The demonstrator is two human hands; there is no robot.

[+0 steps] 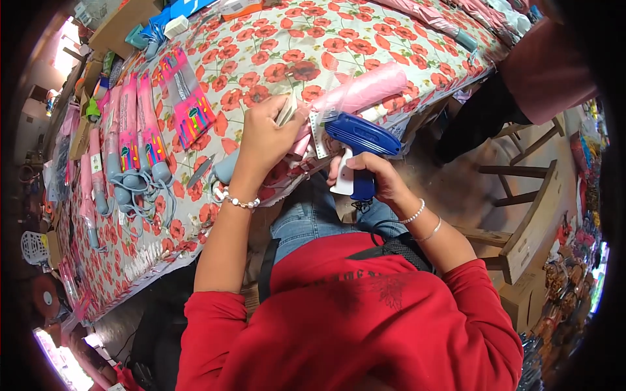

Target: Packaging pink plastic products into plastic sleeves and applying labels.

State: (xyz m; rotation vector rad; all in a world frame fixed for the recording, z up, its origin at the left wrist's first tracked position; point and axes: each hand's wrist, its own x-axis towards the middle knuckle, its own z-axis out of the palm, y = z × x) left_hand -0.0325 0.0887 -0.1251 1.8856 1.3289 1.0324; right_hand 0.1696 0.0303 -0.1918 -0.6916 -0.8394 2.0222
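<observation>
My right hand (377, 174) grips a blue tagging gun (365, 135) by its handle, fingers round the white trigger. Clear plastic fasteners (340, 78) stand up from the gun. The gun's front end is close to my left hand (268, 133), which is closed on a small whitish tag (287, 111). Under that hand, along the table edge, lies a folded pink umbrella (372, 85) whose grey-blue handle (226, 167) shows beside my left wrist. A white strip with holes (317, 135) hangs between the left hand and the gun. My fingers partly hide the tag.
Several pink umbrellas (128, 120) with grey-blue handles and looped cords lie at left on the poppy-print tablecloth (261, 62). Printed pink sleeves (184, 98) and a grey blade-like piece (199, 171) are nearby. At right are another person's pink top (554, 72) and wooden stools (531, 221).
</observation>
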